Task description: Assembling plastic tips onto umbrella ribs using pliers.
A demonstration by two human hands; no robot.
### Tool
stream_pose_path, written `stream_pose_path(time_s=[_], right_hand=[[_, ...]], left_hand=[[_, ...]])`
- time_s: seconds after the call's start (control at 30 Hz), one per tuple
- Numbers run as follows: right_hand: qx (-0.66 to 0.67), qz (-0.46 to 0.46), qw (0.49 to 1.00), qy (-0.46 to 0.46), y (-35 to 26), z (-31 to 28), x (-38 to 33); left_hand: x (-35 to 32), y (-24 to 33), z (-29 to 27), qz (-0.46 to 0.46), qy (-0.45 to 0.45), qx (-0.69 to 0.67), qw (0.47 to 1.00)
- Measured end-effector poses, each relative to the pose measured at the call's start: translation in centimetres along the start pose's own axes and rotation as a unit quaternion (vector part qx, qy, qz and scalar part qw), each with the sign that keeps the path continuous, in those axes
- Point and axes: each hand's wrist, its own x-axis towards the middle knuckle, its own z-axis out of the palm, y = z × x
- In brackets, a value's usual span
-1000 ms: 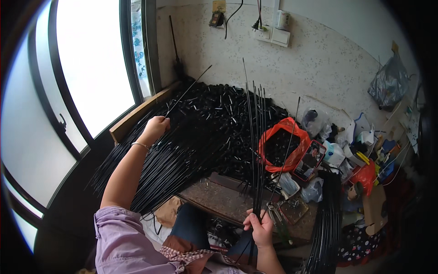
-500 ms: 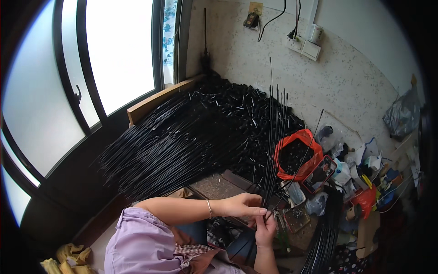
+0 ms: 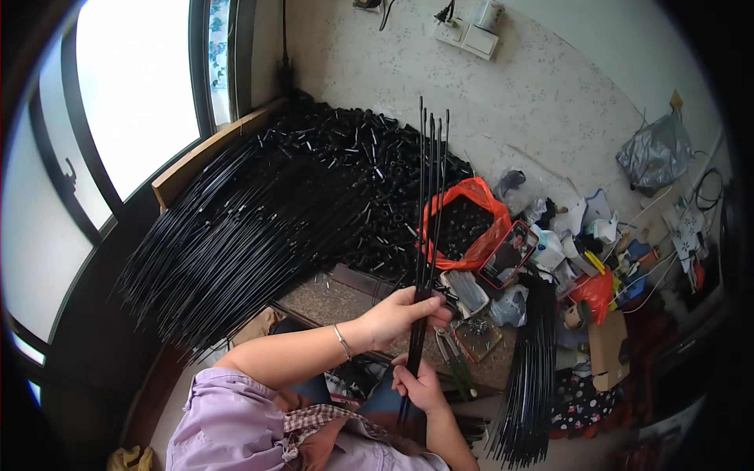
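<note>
Several thin black rods (image 3: 428,196) stand nearly upright in front of me, their tips reaching up past the wall's lower edge. My left hand (image 3: 404,316), with a bangle on the wrist, is closed around them at mid-length, thumb across the front. Lower down, my right hand (image 3: 422,386) has its fingers curled at the same bundle near its bottom part. The lower ends run down toward my lap. Behind the rods lies a brown work board (image 3: 314,302) at the table's near edge.
A large heap of black rods (image 3: 228,235) lies left, with short black tubes (image 3: 369,141) behind it. A red plastic bag (image 3: 487,206) holds small black pieces. Beside it are a phone (image 3: 508,255), green-handled pliers (image 3: 454,365) and another rod bundle (image 3: 530,377) hanging over the edge.
The rods, fanned apart before, are now gathered closely together. My hands, which were touching, have separated: the left grips higher, the right lower. The whole view has shifted to the right.
</note>
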Motion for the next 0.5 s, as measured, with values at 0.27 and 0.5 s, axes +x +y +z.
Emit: stream_pose_path(time_s=[0.27,0.5], right_hand=[[0.001,-0.067,0.998,-0.004,3.4,-1.1,0.7],[0.384,0.177,0.906,-0.027,-3.4,-1.9,5.4]], left_hand=[[-0.7,2.0,-0.8,0.073,-0.079,0.174,0.979],[-4.3,-4.9,-3.2,0.241,-0.261,0.498,0.791]])
